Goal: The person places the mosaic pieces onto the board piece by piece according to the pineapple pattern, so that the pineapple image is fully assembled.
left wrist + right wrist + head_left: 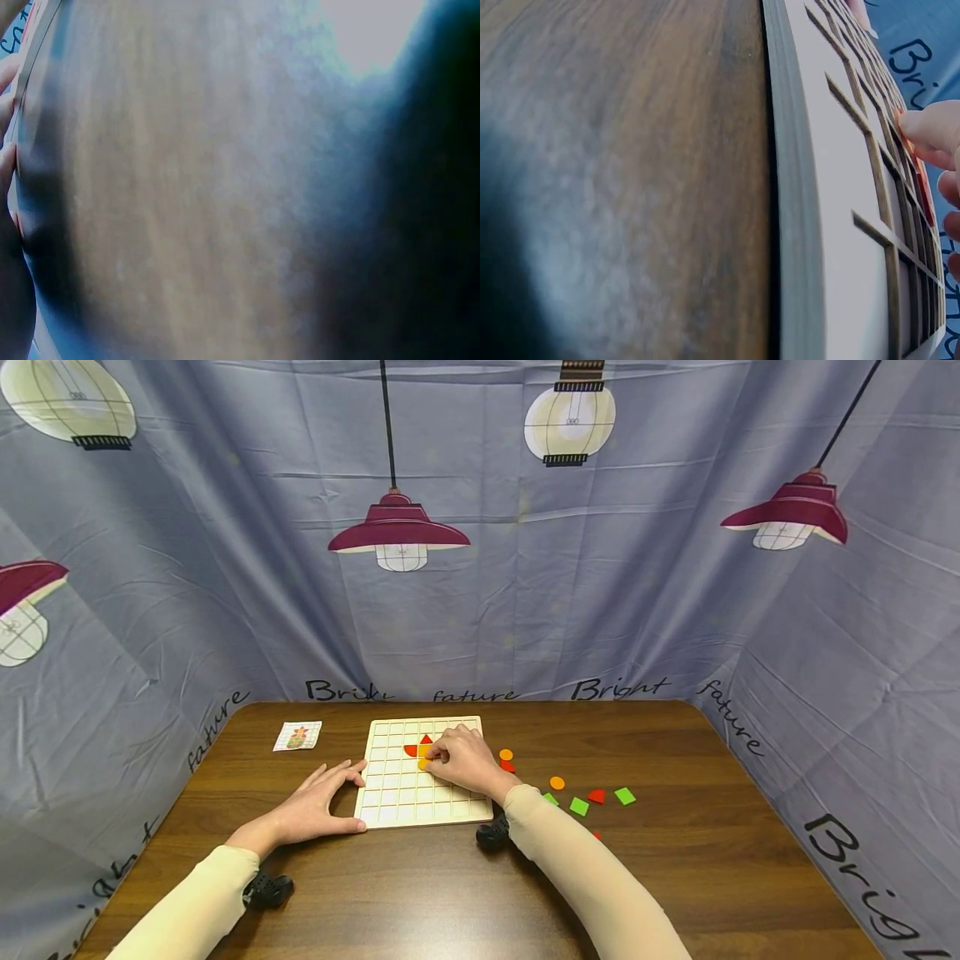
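Note:
A pale wooden board [397, 810] with a raised grid lies flat on the table. Spread wide, my left hand [303, 814] touches the board's left edge with its fingertips and thumb. Over the board's upper middle, my right hand [471, 762] pinches a small orange round piece [423, 765] down at the grid, partly hidden by the fingers. Just above it sits an orange piece [423, 750], with a red triangle [427, 739] on top and a red rounded piece [410, 750] to the left. The right wrist view shows the thumb [930, 126] low over the grid.
Right of the board lie orange discs [557, 783], red pieces [596, 796] and green squares [625, 796], some partly behind the right forearm. A small card [297, 736] with a coloured figure on a grid lies at the back left of the brown table [420, 902].

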`<state>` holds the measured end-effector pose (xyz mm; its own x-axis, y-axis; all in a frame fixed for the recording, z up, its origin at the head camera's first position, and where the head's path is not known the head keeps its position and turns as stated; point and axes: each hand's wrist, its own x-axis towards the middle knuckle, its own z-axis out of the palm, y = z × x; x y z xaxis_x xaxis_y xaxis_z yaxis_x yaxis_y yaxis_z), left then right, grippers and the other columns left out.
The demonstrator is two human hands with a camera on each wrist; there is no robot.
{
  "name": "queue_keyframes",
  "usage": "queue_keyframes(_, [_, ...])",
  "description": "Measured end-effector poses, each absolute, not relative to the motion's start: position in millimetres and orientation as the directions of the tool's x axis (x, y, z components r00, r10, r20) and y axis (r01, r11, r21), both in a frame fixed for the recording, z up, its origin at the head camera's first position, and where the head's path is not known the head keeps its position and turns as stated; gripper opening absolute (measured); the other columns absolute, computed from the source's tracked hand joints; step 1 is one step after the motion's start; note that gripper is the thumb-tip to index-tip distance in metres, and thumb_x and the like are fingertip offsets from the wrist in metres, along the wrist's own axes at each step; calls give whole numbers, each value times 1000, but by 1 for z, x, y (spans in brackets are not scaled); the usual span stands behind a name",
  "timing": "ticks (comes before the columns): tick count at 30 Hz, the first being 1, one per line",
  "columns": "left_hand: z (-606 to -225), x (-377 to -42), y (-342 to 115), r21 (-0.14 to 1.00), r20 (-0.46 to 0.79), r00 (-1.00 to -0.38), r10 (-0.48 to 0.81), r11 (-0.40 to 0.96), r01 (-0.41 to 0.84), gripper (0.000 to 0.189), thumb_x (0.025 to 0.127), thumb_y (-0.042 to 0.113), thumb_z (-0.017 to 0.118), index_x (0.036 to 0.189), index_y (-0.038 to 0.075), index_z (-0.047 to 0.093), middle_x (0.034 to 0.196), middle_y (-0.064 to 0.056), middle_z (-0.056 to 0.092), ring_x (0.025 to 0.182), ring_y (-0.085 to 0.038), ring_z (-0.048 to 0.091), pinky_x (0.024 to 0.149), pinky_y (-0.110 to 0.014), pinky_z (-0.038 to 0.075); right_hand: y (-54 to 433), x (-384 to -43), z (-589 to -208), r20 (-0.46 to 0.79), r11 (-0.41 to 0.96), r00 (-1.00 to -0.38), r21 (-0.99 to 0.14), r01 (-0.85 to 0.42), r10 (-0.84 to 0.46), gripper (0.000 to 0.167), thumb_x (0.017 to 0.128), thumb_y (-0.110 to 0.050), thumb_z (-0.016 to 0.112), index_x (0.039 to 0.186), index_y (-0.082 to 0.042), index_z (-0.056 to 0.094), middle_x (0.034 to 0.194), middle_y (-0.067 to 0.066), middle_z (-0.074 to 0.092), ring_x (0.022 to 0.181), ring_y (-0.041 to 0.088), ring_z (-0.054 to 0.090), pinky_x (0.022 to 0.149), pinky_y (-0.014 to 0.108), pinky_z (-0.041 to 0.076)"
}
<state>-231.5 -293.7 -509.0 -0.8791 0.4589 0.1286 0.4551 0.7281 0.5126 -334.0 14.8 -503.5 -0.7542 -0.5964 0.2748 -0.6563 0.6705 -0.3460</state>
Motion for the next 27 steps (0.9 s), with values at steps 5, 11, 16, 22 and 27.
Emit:
queue_keyframes(5, [-509,-231,-293,515,132,-878,461,724,458,59,81,58,80,119,21,55,160,-12,41,148,-41,32,120,-66,9,24,-335,-494,253,674,-771,-379,-635,-584,13,92,-38,76,100,-28,79,86,-17,58,87,9,48,86,33,42])
queue_keyframes(11, [-510,-231,-293,518,137,-877,461,721,460,59,81,59,80,119,21,56,159,-12,42,148,-41,32,120,-66,9,52,-341,-475,239,659,-788,-441,-609,-568,20,95,-37,73,109,-25,79,88,-15,56,86,13,43,80,36,36])
queue_keyframes(16, [-509,-230,-292,517,139,-878,457,723,458,59,81,59,80,119,21,55,159,-12,42,149,-41,32,119,-66,10,82,-344,-467,279,643,-787,-460,-612,-550,24,94,-35,74,112,-18,79,88,-12,58,86,15,44,80,36,36])
queue_keyframes(22, [-507,-228,-291,519,135,-880,455,725,454,59,81,57,81,119,19,56,159,-13,42,148,-41,32,119,-67,10,120,-342,-468,285,657,-798,-457,-599,-530,22,92,-31,78,110,-18,79,93,-14,62,90,13,48,84,38,39])
queue_keyframes(27, [-506,-227,-290,520,129,-882,454,726,450,59,81,57,81,119,19,56,159,-13,42,149,-41,31,119,-67,9,145,-339,-470,270,681,-808,-437,-588,-524,23,90,-31,80,110,-20,79,97,-13,65,96,15,51,88,41,40])
